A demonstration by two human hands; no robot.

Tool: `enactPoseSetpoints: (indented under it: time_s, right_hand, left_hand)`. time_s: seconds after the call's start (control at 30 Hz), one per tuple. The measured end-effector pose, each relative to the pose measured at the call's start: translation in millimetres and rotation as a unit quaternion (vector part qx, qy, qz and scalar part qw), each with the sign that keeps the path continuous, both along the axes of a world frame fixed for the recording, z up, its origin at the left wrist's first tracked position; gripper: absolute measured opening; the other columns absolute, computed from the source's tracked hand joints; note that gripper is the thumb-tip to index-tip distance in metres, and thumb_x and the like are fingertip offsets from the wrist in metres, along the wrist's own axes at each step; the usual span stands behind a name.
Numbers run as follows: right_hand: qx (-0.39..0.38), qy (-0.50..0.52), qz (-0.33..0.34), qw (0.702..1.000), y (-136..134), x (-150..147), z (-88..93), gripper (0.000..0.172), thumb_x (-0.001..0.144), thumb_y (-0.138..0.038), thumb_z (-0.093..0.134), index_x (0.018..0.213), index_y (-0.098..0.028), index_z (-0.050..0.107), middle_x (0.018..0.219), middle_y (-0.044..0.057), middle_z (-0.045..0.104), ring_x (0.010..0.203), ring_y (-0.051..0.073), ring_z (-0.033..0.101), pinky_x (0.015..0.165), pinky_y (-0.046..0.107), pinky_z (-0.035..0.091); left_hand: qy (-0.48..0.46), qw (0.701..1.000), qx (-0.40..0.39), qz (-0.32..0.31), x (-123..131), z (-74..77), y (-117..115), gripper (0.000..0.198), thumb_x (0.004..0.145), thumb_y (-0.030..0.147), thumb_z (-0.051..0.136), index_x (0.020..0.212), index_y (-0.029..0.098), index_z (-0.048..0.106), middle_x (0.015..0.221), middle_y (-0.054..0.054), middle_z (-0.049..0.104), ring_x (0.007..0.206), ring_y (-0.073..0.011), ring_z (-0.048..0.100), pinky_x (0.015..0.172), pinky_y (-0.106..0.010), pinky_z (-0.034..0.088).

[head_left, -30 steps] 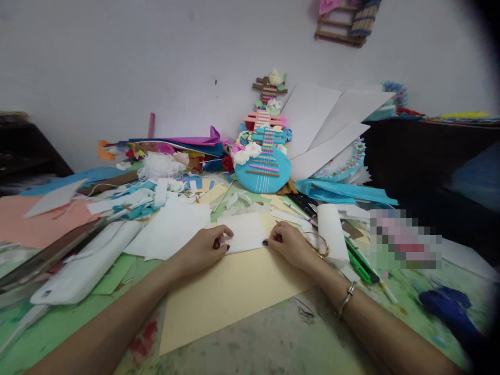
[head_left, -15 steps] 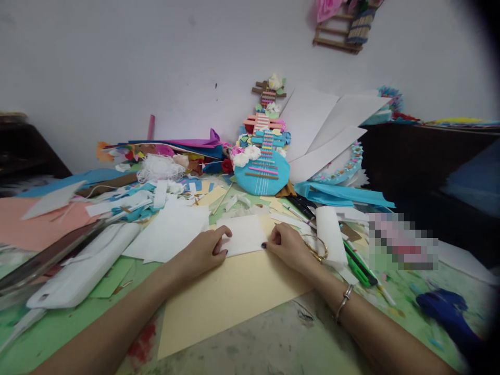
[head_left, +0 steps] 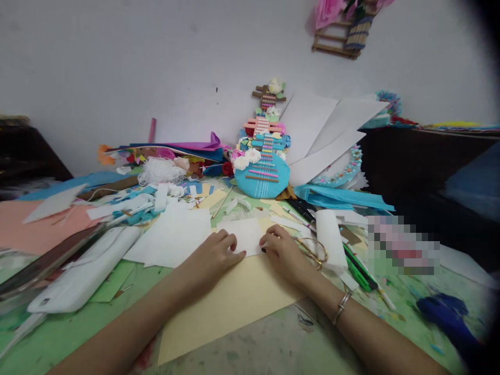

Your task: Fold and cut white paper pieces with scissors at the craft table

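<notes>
A small white sheet of paper, apparently folded along its near edge, lies over a larger cream sheet. At its left side my left hand has curled fingers on the paper, the thumb reaching along the near edge. My right hand pinches the near right corner between thumb and fingers. Both hands are closed on this white paper, though their fingertips are partly hidden. Left of my left hand lies a stack of white paper. A white paper roll stands just beyond my right wrist.
Blue paper guitar leans at the back. On the left lie a white power bank-like case and a dark phone-like slab. To the right are a green cutter, gold-handled scissors and a dark blue object.
My left hand has slid right along the near edge of the white paper, its thumb now stretched out. My right hand stays at the right corner, fingers slightly shifted.
</notes>
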State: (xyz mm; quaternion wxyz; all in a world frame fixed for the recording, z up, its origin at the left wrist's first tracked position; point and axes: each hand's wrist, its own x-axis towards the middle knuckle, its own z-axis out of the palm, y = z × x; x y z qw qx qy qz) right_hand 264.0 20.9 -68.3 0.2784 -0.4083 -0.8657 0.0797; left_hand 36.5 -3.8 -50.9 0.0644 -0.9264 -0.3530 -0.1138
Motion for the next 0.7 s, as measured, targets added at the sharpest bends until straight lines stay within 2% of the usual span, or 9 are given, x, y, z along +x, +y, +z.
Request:
enactPoseSetpoints:
  time_s: [0.13,0.23,0.37,0.53,0.7]
  right_hand:
    - [0.081,-0.147,0.041,0.985,-13,-7,9.0,0.014,0.087,-0.012,0.049,0.091,-0.017,0.062,0.092,0.007,0.057,0.091,0.019,0.045,0.077,0.031,0.039]
    - [0.126,-0.219,0.013,0.967,-26,-16,8.7,0.016,0.086,-0.018,0.051,0.099,-0.013,0.059,0.086,0.009,0.059,0.088,0.023,0.048,0.074,0.035,0.041]
    - [0.174,-0.243,-0.024,0.954,-40,-28,-3.5,0.029,0.086,-0.017,0.052,0.113,-0.009,0.053,0.093,0.013,0.061,0.096,0.025,0.05,0.08,0.039,0.041]
    - [0.164,-0.246,-0.058,0.954,-45,-31,-14.2,0.031,0.087,-0.014,0.049,0.117,-0.01,0.053,0.111,0.016,0.059,0.107,0.026,0.05,0.09,0.04,0.038]
    - [0.092,-0.268,-0.095,0.954,-48,-26,-8.1,0.032,0.087,-0.01,0.044,0.117,-0.004,0.054,0.117,0.021,0.057,0.111,0.03,0.05,0.093,0.043,0.036]
  left_hand:
    - [0.048,0.998,0.047,-0.002,8,-2.6,-4,0.021,0.087,0.018,0.045,0.105,0.018,0.056,0.097,-0.008,0.056,0.092,-0.0224,0.044,0.074,-0.035,0.033]
    - [0.073,0.994,0.077,0.013,15,-7.4,-10,0.022,0.087,0.016,0.044,0.106,0.013,0.055,0.099,-0.009,0.057,0.094,-0.0233,0.045,0.075,-0.036,0.033]
    - [0.091,0.99,0.098,0.038,21,-13.6,-16,0.025,0.085,0.012,0.047,0.109,0.01,0.055,0.101,-0.01,0.058,0.093,-0.0237,0.047,0.077,-0.037,0.032]
    - [0.101,0.99,0.071,0.063,19,-11.3,-22,0.024,0.084,0.012,0.046,0.106,0.011,0.057,0.096,-0.01,0.06,0.091,-0.0233,0.049,0.074,-0.037,0.033]
    - [0.088,0.991,0.045,0.092,13,-7.8,-31,0.026,0.082,0.008,0.044,0.104,0.012,0.058,0.098,-0.011,0.062,0.096,-0.0247,0.049,0.076,-0.038,0.033]
